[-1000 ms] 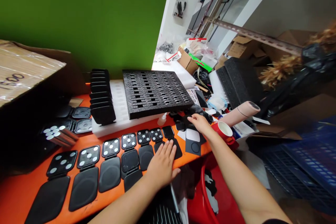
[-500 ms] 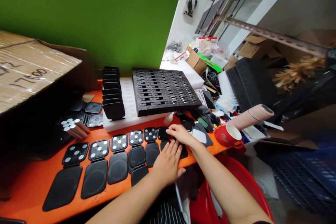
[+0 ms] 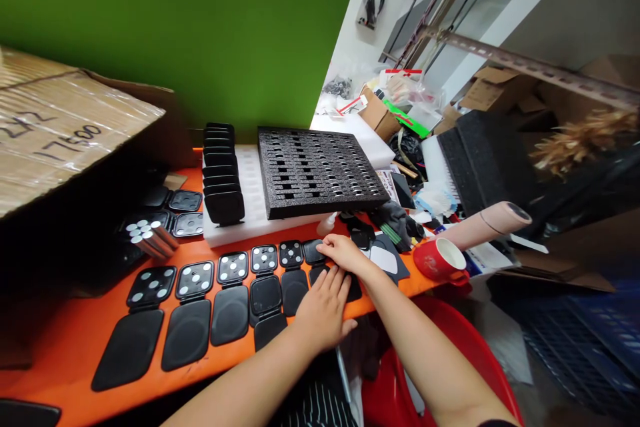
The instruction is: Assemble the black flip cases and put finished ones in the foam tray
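My left hand [image 3: 325, 307] lies flat, fingers stretched out, over a black pad near the table's front edge and hides part of it. Just beyond it, my right hand [image 3: 344, 255] is closed, its fingertips at the right edge of a hinged black square panel [image 3: 313, 251]. That panel shows a plain greyish face. To its left runs a row of similar hinged black cases; their upper squares, such as one case [image 3: 291, 253], carry several silver discs. Their lower halves are smooth black pads [image 3: 231, 315] lying flat.
A black slotted foam tray [image 3: 320, 173] and upright black panels [image 3: 223, 177] stand on white foam [image 3: 210, 237]. Silver disc stacks [image 3: 153, 240] sit left beside a carton [image 3: 75, 133]. A red mug [image 3: 440, 260], pink bottle [image 3: 487, 225] and small white bottle [image 3: 327, 222] are rightward.
The whole view has shifted slightly, so things sit a little further right. The panel at my right fingertips looks lighter, catching more light. Both hands have hardly moved.
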`<state>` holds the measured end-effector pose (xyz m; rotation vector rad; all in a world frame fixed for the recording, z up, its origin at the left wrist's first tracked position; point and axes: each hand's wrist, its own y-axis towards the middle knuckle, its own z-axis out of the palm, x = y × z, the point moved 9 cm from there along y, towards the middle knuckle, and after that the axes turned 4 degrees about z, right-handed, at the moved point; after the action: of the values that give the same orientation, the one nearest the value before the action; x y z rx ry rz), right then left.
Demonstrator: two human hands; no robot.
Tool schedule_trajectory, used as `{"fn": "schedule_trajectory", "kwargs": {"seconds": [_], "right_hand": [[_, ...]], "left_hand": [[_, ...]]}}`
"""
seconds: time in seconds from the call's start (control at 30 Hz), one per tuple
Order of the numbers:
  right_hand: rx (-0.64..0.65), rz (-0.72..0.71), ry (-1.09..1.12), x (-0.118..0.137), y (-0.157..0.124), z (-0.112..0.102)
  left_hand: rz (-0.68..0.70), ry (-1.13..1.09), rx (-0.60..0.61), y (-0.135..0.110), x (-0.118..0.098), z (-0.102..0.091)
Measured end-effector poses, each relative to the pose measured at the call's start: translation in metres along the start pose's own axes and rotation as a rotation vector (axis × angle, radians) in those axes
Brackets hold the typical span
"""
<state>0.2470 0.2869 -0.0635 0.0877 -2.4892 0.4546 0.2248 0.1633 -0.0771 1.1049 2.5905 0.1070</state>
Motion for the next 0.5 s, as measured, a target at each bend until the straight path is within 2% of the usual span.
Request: {"fn": "schedule_trajectory", "kwargs": {"seconds": [0.27,0.43,0.5], "right_hand": [[0.027,-0.002,-0.189,0.012,0.002,-0.003],[-0.075,0.047,-0.365,0.019,-0.006,-0.010],[-0.118,0.023,-0.424,0.021,-0.012,-0.013]], "left_hand": [[-0.003,0.011,0.015,0.000,0.000,-0.001],[-0.002,-0.008,0.015,0.001,0.000,-0.005],[-0.002,-0.010,0.022,0.001,-0.001,-0.009]]}}
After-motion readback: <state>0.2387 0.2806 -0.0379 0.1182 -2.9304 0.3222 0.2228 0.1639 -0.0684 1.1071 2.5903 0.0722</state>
